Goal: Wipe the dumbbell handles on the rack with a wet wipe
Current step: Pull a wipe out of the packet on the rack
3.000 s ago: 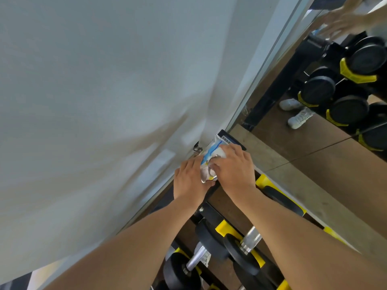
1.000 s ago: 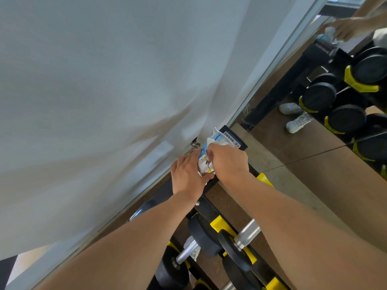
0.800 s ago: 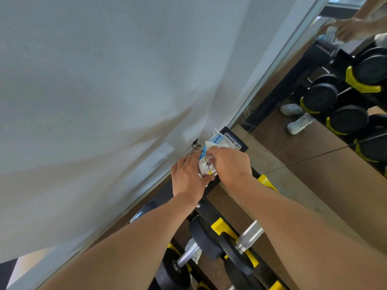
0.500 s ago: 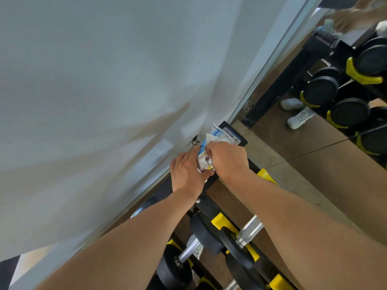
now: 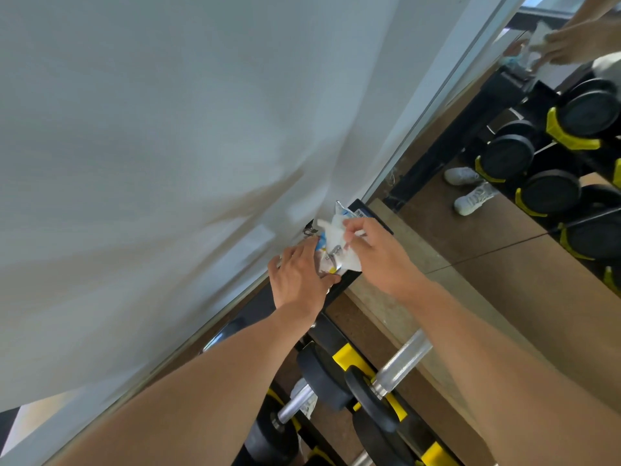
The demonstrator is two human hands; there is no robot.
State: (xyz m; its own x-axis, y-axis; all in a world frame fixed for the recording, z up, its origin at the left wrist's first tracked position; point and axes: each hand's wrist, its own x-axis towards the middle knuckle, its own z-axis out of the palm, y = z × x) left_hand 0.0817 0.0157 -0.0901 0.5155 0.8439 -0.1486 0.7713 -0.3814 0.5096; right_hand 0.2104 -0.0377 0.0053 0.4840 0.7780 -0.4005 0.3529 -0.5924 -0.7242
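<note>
A white and blue wet wipe pack (image 5: 327, 260) rests on the top corner of the black dumbbell rack (image 5: 349, 280). My left hand (image 5: 299, 277) grips the pack from the left and holds it down. My right hand (image 5: 373, 253) pinches a white wet wipe (image 5: 336, 237) that sticks up out of the pack. Below my arms lie black dumbbells with yellow cradles; one chrome handle (image 5: 401, 363) shows on the right and another chrome handle (image 5: 295, 403) lower left.
A white wall (image 5: 168, 129) fills the left. A mirror (image 5: 504, 213) on the right reflects the rack, dumbbells, white shoes and my hands. A tan ledge (image 5: 403, 243) runs along the mirror's foot.
My right hand has lifted off the pack and drawn a white wipe partly out of it. My left hand stays on the pack.
</note>
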